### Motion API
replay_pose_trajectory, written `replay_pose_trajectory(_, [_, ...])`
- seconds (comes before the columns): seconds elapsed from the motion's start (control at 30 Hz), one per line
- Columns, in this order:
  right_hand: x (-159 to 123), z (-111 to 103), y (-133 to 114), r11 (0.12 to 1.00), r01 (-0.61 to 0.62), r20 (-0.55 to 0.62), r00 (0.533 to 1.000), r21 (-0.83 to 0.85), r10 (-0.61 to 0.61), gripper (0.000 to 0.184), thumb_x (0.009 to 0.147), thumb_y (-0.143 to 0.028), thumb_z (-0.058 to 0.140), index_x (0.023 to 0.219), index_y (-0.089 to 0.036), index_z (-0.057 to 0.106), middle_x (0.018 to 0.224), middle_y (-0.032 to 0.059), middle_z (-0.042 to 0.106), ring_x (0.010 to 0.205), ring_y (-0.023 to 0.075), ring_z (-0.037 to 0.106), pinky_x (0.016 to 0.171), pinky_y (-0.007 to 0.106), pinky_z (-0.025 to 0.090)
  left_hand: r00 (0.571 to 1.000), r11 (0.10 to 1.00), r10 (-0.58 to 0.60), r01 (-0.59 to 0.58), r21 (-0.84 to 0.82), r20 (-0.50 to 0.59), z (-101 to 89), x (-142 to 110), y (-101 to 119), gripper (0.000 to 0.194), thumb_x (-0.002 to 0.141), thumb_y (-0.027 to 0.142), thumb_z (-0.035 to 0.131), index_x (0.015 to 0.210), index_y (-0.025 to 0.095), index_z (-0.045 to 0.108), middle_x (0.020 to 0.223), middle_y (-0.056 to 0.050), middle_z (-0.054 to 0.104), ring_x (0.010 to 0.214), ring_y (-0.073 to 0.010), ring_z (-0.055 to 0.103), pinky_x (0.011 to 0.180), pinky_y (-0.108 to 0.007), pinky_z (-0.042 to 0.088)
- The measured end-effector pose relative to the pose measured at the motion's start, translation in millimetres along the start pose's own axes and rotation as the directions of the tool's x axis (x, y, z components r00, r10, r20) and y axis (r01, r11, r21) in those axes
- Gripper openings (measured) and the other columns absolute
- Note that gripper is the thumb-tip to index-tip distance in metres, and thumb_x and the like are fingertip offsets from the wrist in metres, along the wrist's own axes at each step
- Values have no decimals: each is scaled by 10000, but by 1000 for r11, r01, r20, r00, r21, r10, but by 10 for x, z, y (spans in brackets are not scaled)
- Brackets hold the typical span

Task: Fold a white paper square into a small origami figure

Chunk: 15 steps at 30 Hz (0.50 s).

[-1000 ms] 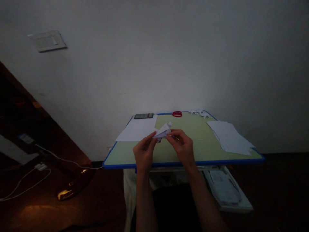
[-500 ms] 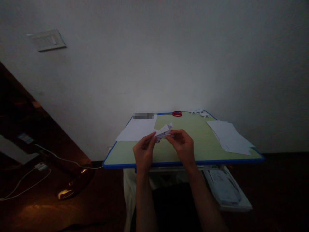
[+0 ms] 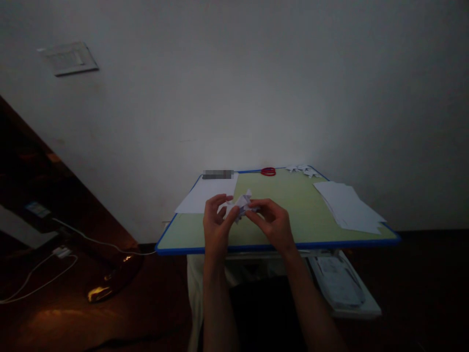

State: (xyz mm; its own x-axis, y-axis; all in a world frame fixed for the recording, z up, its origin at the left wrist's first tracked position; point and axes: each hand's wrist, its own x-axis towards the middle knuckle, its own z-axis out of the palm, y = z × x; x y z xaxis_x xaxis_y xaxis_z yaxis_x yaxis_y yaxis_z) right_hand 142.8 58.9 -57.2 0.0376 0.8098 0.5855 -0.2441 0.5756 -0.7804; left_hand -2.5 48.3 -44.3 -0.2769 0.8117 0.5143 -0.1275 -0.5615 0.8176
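Over the worktop (image 3: 300,215), the left hand (image 3: 216,225), curled, holds folded paper (image 3: 243,200), seemingly steadying it for the pinching right hand (image 3: 276,224). Scissors (image 3: 268,171) lie at the worktop's far edge.

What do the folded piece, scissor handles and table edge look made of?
Folded piece: matte white paper, judging by its creased facets. Scissor handles: probably smooth plastic, from their solid red. Table edge: likely plastic trim, smooth and evenly blue.

"What's between the left grip (image 3: 216,225) and right grip (image 3: 274,224)?"
"A folded paper figure (image 3: 242,201), held above the bench (image 3: 301,215)."
"And at the far edge?"
"Red-handled scissors (image 3: 268,171); paper sheets (image 3: 348,205) lie right."
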Motion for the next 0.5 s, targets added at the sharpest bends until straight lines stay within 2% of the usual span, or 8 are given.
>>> replay_pose_trajectory(0.07, [-2,-3,7,1000,17,23,1000,-10,-16,133,822,-282,818,928,-241,748,1075,50,780,990,216,750,920,365,617,998,998,-53,54,-36,35,-12,-10,10,521,777,316,844,1230,250,595,1124,-65,702,928,-183,698,780,-284,554])
replay_pose_trajectory(0.13, [1,-7,4,998,51,42,998,-26,-50,112,839,-283,805,930,-241,756,1135,62,761,1046,224,734,932,370,613,993,992,-103,107,-68,62,-24,-18,20,560,774,312,847,1270,241,598,1016,-45,716,876,-176,700,771,-283,550])
replay_pose_trajectory(0.2, [8,-11,-8,995,94,60,994,-40,-92,93,856,-282,792,939,-248,767,1195,67,733,1099,229,713,939,368,609,990,989,-123,128,-76,68,-32,-23,24,523,762,310,855,1231,211,645,985,-47,720,863,-173,699,766,-272,545])
replay_pose_trajectory(0.3, [15,-15,-31,989,132,74,989,-71,-127,77,880,-268,772,956,-265,780,1175,59,724,1093,219,706,930,355,605,990,989,-125,130,-65,71,-40,-23,18,492,743,311,869,1185,195,688,994,-56,732,869,-173,698,760,-263,540])
replay_pose_trajectory(0.43, [13,-14,-52,988,128,74,990,-81,-122,86,900,-243,749,976,-270,776,1126,49,727,1076,209,706,929,345,593,988,991,-130,132,-25,83,-52,-25,3,419,746,308,869,1121,193,722,917,-36,738,803,-151,682,744,-249,531])
replay_pose_trajectory(0.5, [11,-10,-58,990,124,59,991,-70,-120,109,898,-239,749,1001,-270,766,1137,51,719,1078,210,703,922,344,594,990,993,-118,120,-17,80,-54,-26,0,406,747,299,868,1112,191,725,963,-49,737,842,-160,688,764,-256,539])
